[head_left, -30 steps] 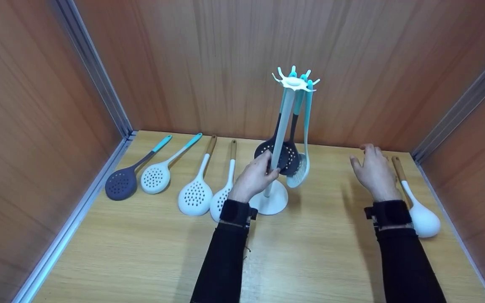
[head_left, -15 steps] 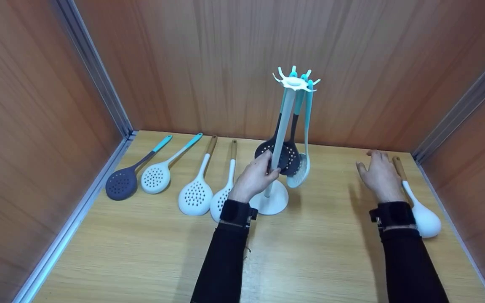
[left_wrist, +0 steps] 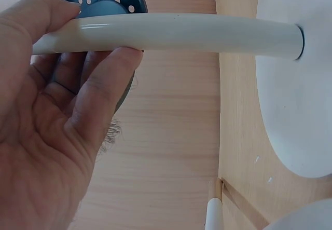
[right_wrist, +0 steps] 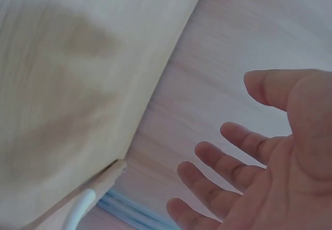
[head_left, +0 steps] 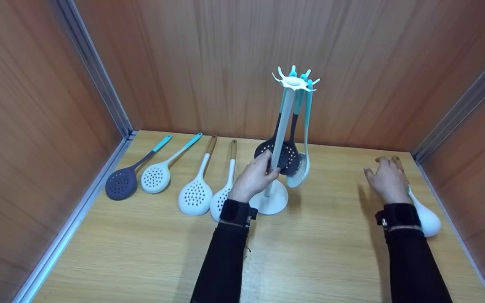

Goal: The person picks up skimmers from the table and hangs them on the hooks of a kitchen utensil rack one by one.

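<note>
My left hand (head_left: 254, 176) grips the white pole (head_left: 283, 126) of an upright utensil stand. In the left wrist view, thumb and fingers wrap the pole (left_wrist: 197, 32) from both sides. Two dark skimmers (head_left: 291, 158) and a pale one (head_left: 299, 174), all with turquoise handles, hang from the hooked crown (head_left: 294, 83). On the right, my right hand (head_left: 387, 182) hovers by a white ladle (head_left: 428, 219) with a wooden handle, partly covering it. The right wrist view shows that hand (right_wrist: 280, 157) with fingers spread and nothing held, apart from the ladle's handle (right_wrist: 106, 178).
Left of the stand's round base (head_left: 274, 204) lie a dark skimmer (head_left: 121, 184), a white skimmer with a turquoise handle (head_left: 155, 178), and two white wooden-handled skimmers (head_left: 195, 197), the nearer one partly behind my left hand. Wooden panels (head_left: 209, 63) enclose the table (head_left: 310, 252).
My right hand has moved rightward and slightly nearer, coming over to the ladle's handle. The left hand keeps its grip on the pole, and the stand has not moved.
</note>
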The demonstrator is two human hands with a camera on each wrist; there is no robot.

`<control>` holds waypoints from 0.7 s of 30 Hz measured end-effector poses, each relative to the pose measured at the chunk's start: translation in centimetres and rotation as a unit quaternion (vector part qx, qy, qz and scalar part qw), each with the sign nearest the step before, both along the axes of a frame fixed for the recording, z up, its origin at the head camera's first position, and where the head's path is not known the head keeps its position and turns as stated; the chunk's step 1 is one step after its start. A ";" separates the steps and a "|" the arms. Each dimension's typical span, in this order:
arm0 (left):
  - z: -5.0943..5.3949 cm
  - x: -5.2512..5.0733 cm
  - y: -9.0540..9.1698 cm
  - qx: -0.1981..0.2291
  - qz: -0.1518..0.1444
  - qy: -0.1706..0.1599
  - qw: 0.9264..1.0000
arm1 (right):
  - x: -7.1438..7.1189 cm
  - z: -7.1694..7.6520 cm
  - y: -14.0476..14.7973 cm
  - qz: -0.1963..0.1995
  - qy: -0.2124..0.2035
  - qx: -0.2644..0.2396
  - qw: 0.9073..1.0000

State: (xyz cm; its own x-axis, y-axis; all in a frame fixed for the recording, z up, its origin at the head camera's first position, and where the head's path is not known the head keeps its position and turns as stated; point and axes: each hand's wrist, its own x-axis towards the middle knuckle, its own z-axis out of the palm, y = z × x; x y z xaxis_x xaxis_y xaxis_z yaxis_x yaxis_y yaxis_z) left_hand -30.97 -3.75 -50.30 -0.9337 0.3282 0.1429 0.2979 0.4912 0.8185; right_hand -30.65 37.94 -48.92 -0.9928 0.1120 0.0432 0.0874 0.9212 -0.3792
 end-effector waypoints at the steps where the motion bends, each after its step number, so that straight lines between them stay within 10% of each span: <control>1: 0.0 0.0 0.0 0.000 0.000 0.000 1.000 | 0.0 -0.1 0.3 -0.006 -0.008 -0.003 1.000; 21: 0.2 0.1 0.0 -0.006 0.004 -0.002 1.000 | 0.2 -0.7 4.0 -0.036 -0.130 -0.035 0.990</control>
